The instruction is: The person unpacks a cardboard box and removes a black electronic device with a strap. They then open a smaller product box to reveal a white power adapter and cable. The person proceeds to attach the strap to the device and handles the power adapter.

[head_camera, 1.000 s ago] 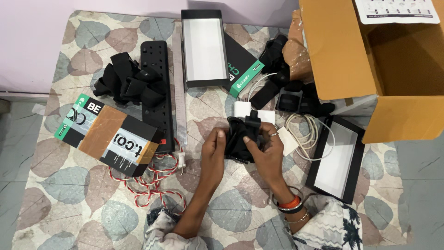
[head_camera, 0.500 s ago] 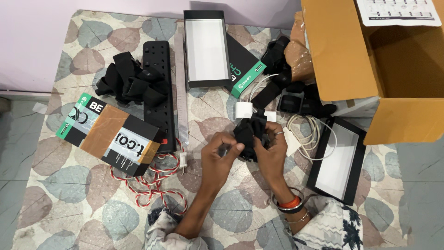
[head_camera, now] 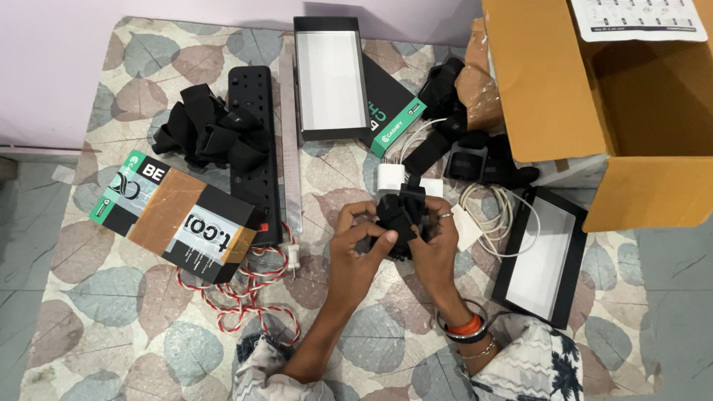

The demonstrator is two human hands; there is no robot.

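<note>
1. head view: both hands meet over the middle of the leaf-patterned table (head_camera: 96,312). the left hand (head_camera: 355,239) and the right hand (head_camera: 437,241) are both closed around a small black strap bundle (head_camera: 397,215), fingers pinching its folds from either side.
2. same view, around them: a white charger (head_camera: 389,178) lies just beyond the bundle, a coiled white cable (head_camera: 496,215) to its right beside an open black box tray (head_camera: 546,256). a black power strip (head_camera: 255,148), a heap of black straps (head_camera: 200,134) and a red-and-white cord (head_camera: 245,286) lie to the left; a cardboard carton (head_camera: 594,111) stands at far right.
3. judgement: the step looks like folding or tightening the bundle; the next move would call for a firm two-handed pinch so the folds do not spring loose.
</note>
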